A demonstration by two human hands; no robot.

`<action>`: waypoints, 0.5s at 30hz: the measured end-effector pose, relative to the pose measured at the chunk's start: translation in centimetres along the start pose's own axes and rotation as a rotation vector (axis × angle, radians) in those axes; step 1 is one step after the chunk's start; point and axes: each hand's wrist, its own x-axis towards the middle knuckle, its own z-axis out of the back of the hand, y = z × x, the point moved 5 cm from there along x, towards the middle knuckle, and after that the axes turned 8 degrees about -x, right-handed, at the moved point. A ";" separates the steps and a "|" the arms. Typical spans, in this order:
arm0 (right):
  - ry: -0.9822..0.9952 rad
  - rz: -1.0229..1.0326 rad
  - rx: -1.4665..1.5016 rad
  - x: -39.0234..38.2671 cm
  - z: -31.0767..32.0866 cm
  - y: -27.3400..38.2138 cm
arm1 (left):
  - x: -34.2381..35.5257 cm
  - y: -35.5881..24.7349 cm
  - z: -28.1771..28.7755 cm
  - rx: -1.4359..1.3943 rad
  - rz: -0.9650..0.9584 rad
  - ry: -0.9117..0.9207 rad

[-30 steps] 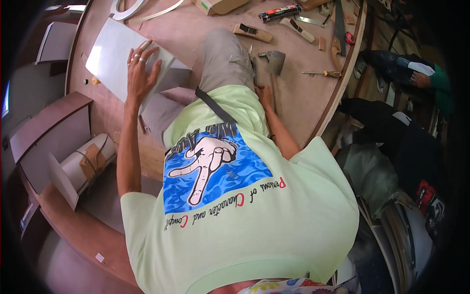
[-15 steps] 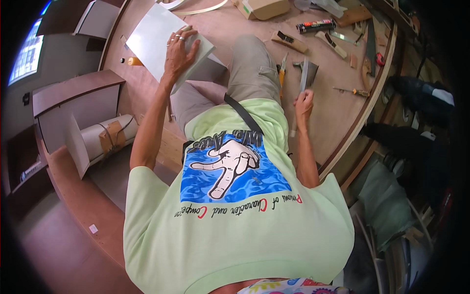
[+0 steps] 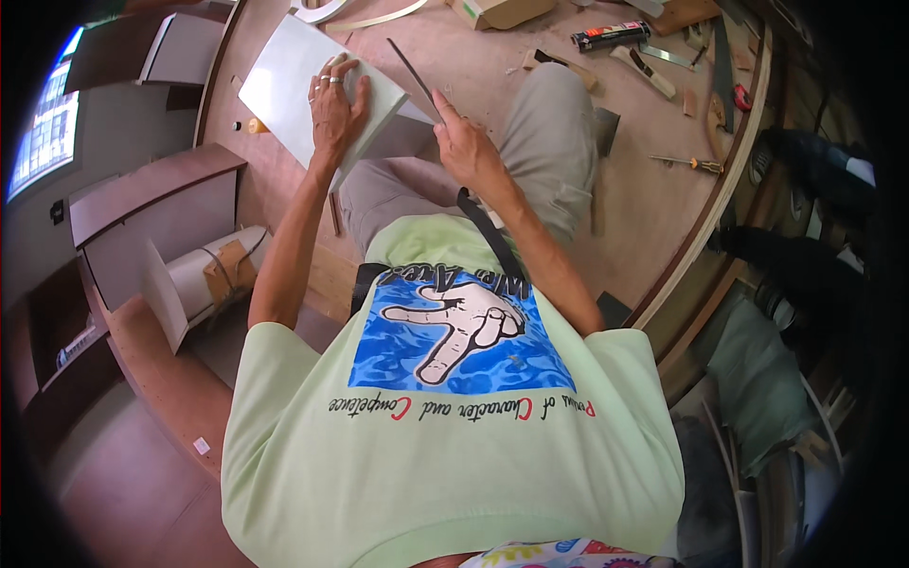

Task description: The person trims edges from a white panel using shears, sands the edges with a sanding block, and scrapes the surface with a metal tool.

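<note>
My left hand [image 3: 334, 112] lies on top of a glossy white board or box-like piece [image 3: 275, 85], fingers stretched over its face and thumb apart near the right edge. The white piece sits slanted by my left leg, and its underside is mostly hidden. In my right hand [image 3: 471, 154] is a long, thin, dark metal file [image 3: 409, 64], index finger laid along it. The file points up and to the left, just right of the white piece's edge and apart from it. Its handle is hidden inside my fist.
Over the wooden work surface [image 3: 653, 170] lie a screwdriver [image 3: 696, 164], a handsaw [image 3: 722, 76], a black tube [image 3: 611, 36], a wooden-handled tool [image 3: 644, 73] and a red tape measure [image 3: 741, 97]. A cardboard box [image 3: 502, 11] stands at the far side. Brown cabinet pieces [image 3: 156, 189] are at left.
My right hand has carried the file from the right side of my leg leftward to the white piece. My right knee has shifted right. The left hand stays on the white piece.
</note>
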 end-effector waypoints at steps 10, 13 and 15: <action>0.085 -0.042 0.018 -2.4 -1.8 1.0 | -0.2 0.0 -0.6 0.022 -0.024 -0.028; 0.059 0.015 -0.038 1.4 -2.5 0.0 | 0.4 0.3 -0.7 0.016 -0.038 -0.027; 0.071 -0.018 0.002 0.7 -1.8 0.4 | -0.2 0.6 -0.5 0.023 -0.022 -0.012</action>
